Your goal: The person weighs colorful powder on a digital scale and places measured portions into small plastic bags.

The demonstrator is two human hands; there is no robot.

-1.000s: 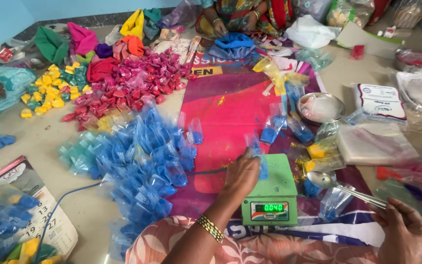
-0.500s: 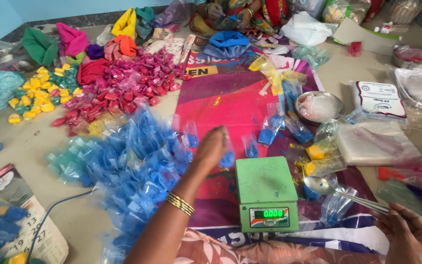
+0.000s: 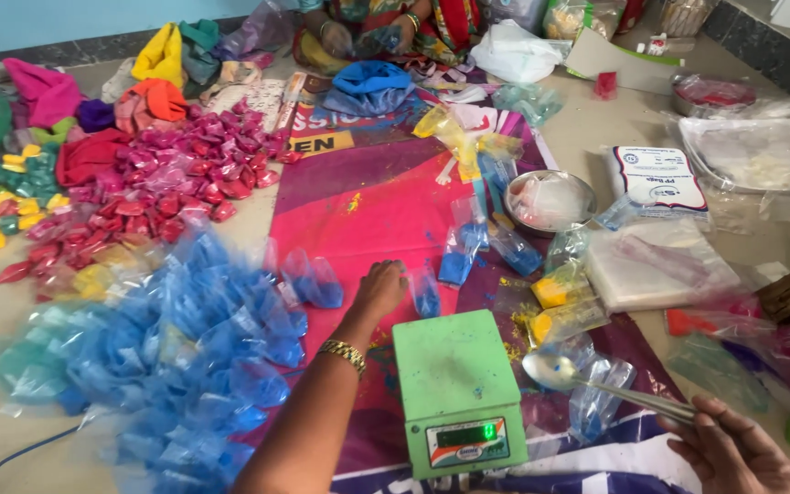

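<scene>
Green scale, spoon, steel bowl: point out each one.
Green scale point(image 3: 454, 370), head view, middle of its bare weighing platform.
Spoon point(image 3: 550, 370), head view, on its bowl end, right of the platform.
Steel bowl point(image 3: 516, 183), head view, on its left rim.

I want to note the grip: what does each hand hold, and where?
Right hand holds a metal spoon by its handle end. Left hand rests on a small blue bag; grip unclear.

Only 1 view is given, taken from a head-worn camera. The floor is looked down on steeply and forward, close in. The green scale point(image 3: 457, 389) is caught near the bottom edge, the far wall point(image 3: 66, 23) along the top. No 2nd view is shared with it.
</scene>
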